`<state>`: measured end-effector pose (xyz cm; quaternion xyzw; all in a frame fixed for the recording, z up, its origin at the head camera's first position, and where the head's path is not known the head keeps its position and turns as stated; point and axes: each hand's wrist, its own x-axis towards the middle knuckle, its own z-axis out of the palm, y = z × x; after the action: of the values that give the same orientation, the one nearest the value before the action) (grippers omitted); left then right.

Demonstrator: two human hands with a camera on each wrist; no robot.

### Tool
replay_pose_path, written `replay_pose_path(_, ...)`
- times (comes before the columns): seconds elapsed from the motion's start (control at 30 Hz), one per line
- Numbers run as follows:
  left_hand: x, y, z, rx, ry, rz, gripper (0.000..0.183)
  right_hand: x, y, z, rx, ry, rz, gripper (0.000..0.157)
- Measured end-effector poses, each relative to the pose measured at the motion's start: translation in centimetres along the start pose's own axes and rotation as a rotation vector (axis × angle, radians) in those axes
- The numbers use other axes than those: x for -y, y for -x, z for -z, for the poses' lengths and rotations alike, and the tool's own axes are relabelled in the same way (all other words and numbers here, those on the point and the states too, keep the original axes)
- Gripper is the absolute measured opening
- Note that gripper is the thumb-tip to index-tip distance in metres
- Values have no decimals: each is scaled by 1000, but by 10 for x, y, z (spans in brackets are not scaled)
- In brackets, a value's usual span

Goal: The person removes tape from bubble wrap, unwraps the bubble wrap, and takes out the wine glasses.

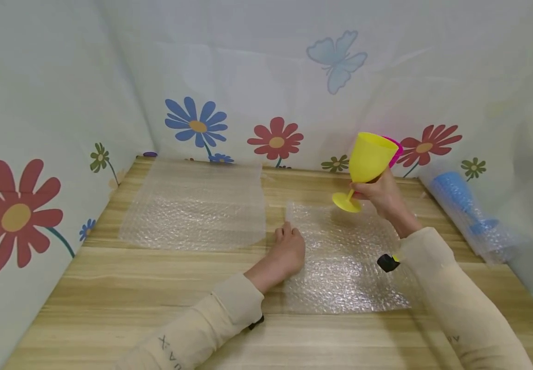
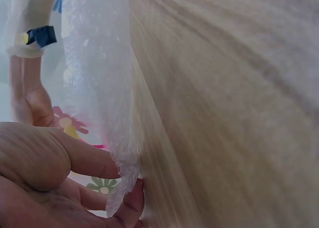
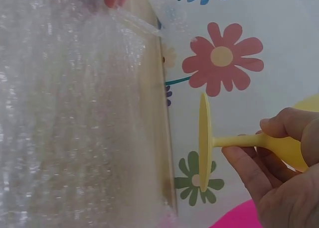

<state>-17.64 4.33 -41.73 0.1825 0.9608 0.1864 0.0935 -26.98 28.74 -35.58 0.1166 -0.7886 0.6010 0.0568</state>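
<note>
A yellow plastic goblet [image 1: 370,156] is gripped by its stem in my right hand [image 1: 384,195], tilted and raised over the far part of a bubble wrap sheet [image 1: 335,277]. Its foot [image 3: 205,143] points toward the wrap in the right wrist view. My left hand [image 1: 287,254] is at the sheet's left edge. Thumb and fingers pinch that edge of the wrap [image 2: 122,180] in the left wrist view, where it lifts off the wood. Behind the goblet shows a bright pink rounded thing [image 1: 394,151], mostly hidden by the goblet and my right hand.
Another bubble wrap sheet [image 1: 197,210] lies flat at the back left. Along the right edge rests a blue goblet [image 1: 453,187] rolled in bubble wrap. A flower-printed cloth [image 1: 247,67] stands around the wooden table [image 1: 155,288]. Something small and purple [image 1: 150,154] sits at the back left corner.
</note>
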Motion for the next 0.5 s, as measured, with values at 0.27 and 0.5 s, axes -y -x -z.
replay_pose_path(0.27,0,0,1,-6,-55,-18,13,5,-21,-4,-47,32,69,47)
replay_pose_path(0.5,-1,1,-1,-37,-48,-24,15,3,-36,-7,-112,60,61,53)
